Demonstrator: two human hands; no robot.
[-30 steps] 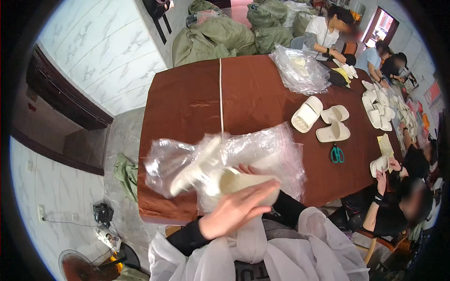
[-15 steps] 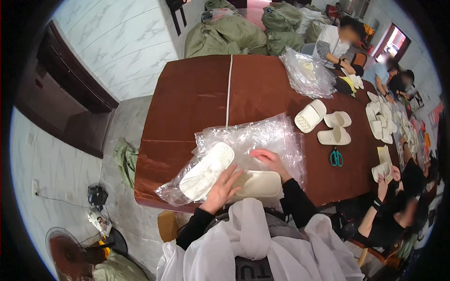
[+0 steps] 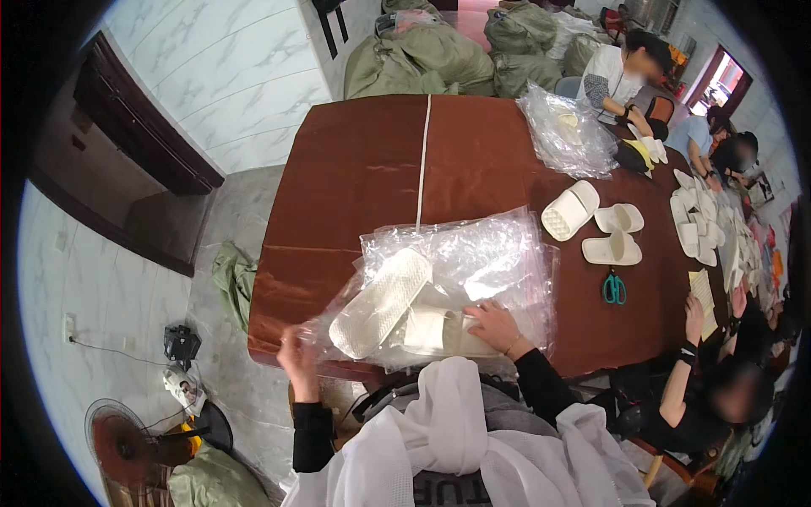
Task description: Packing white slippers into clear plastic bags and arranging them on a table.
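A pair of white foam slippers (image 3: 397, 308) lies inside a crinkled clear plastic bag (image 3: 473, 262) at the near edge of the brown wooden table (image 3: 355, 169), one slipper sole-up and slanting toward the left, the other lying across beside it. The left hand (image 3: 293, 348) is at the bag's lower left corner, just off the table edge, its fingers closed in a pinch on the plastic film there. The right hand (image 3: 492, 323) rests flat on the bag over the nearer slipper, fingers held together and pointing left (the thumb is tucked out of sight, so how it grips cannot be told). Both forearms wear black sleeves, and a white mesh cloth (image 3: 456, 439) hangs at the person's chest.

Further along the table to the right lie three more loose white slippers (image 3: 596, 224), and near them a pair of scissors with teal handles (image 3: 614, 289). A second heap of clear plastic bags (image 3: 564, 127) sits toward the far right of the table. A thin white seam (image 3: 422, 160) runs down the table's middle. Other people sit along the right side, one with an arm (image 3: 688, 338) near a row of white slippers. Green sacks (image 3: 422, 59) are piled beyond the far end, and a red floor fan (image 3: 118, 439) stands on the tiled floor at lower left
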